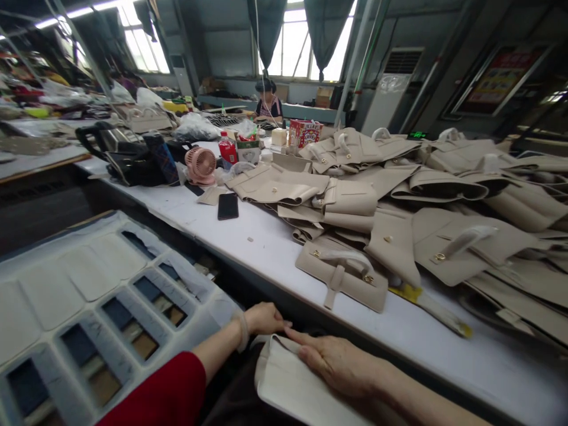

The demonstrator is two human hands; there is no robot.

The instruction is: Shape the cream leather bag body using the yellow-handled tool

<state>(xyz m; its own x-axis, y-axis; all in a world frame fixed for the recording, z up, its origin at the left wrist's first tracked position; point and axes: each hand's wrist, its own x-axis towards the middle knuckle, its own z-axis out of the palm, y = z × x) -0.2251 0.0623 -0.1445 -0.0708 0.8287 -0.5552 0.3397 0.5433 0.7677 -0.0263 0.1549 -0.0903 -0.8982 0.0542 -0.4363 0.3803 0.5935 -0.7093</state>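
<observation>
A pale beige leather bag piece [293,384] lies across my lap, its near part cut off by the bottom of the picture. My right hand [335,361] grips its upper edge, thumb on the pale face and index finger stretched toward the left. My left hand [265,318], with a light bangle at the wrist, is closed just beyond the piece's far corner. Its fingertips meet the tip of my right index finger, and whatever they pinch is too small to make out. On the table edge ahead lies a beige flap with a wrapped handle [341,275].
Unfinished beige bags [355,204] are heaped on the white table [266,254]. A phone [228,206], a pink fan [200,164], a red-labelled bottle [228,149] and a brush [444,313] lie or stand there. At left is a plastic tray [95,331] with cut-outs. Another person [268,103] sits farther back.
</observation>
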